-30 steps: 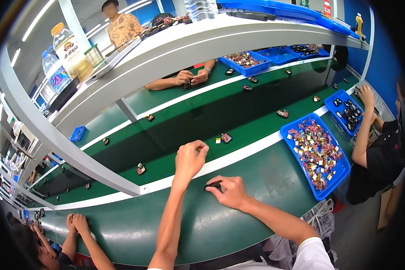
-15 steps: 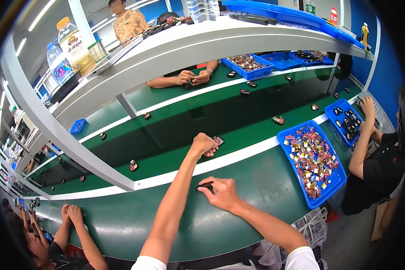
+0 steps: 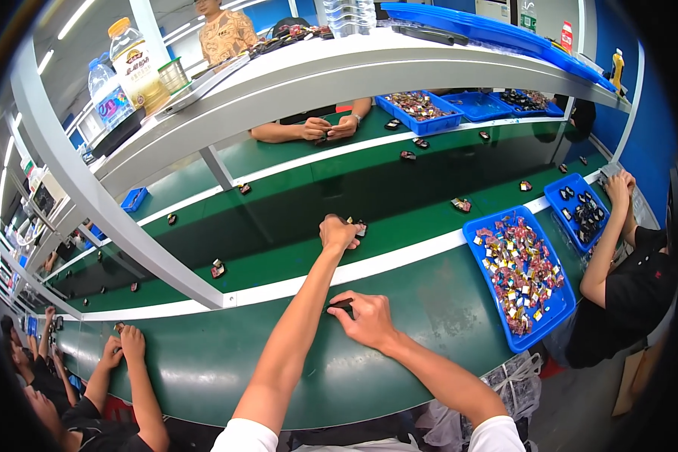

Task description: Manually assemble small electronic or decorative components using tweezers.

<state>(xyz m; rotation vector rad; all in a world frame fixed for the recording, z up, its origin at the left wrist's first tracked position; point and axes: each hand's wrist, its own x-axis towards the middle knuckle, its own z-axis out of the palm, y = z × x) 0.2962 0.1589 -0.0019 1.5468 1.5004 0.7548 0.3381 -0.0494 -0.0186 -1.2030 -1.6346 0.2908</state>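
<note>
Here, the left hand [image 3: 340, 232] is at a small part [image 3: 361, 227] on the far belt [image 3: 279, 260], its grip unclear; the right hand [image 3: 366, 319] pinches a dark object [image 3: 343, 304] over the near desk [image 3: 203, 369], left of a blue tray [image 3: 557, 307].

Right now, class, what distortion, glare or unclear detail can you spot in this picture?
Head view: the shelf bows under lens distortion; same view, pale glare on the green worktop; same view, the dark item in the right hand is too small to identify.

Tray [image 3: 554, 307] lies right of hands [image 3: 337, 232] [image 3: 371, 320]; bottles [image 3: 138, 75] stand on shelf [image 3: 392, 66]
</note>
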